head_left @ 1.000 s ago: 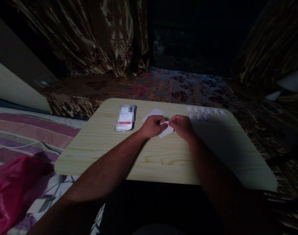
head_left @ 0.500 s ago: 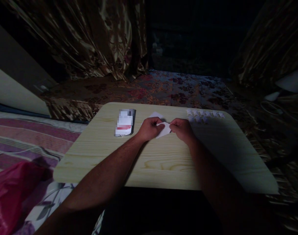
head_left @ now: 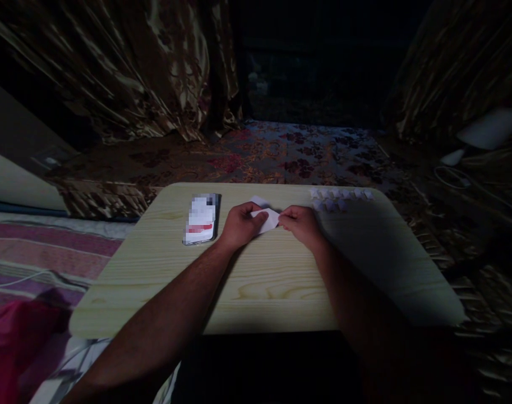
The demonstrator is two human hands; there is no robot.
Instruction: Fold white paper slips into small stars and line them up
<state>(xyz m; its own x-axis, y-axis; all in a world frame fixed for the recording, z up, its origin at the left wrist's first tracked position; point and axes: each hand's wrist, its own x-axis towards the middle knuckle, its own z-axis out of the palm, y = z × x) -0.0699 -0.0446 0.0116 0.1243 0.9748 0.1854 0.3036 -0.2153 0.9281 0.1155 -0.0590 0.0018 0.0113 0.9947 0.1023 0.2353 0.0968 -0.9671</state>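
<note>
A small white piece of paper [head_left: 269,220] is pinched between my two hands over the middle of a light wooden table [head_left: 259,280]. My left hand [head_left: 239,224] grips its left side with closed fingers. On the paper's right side my right hand [head_left: 300,224] is closed too. Just behind my hands, another white slip of paper [head_left: 259,200] lies flat on the table. A phone [head_left: 201,219] lies to the left of my left hand. Several small folded white paper pieces [head_left: 340,197] sit in rows at the table's far right.
Patterned brown curtains [head_left: 125,73] hang behind the table, and a floral carpet [head_left: 289,154] covers the floor. A striped cloth [head_left: 37,252] and a pink bag [head_left: 15,342] lie at the left. White objects and a cable [head_left: 457,168] rest at the right.
The view has shifted, so the table sits lower and more to the left in the picture. My hands have turned the paper slightly while keeping hold of it.
</note>
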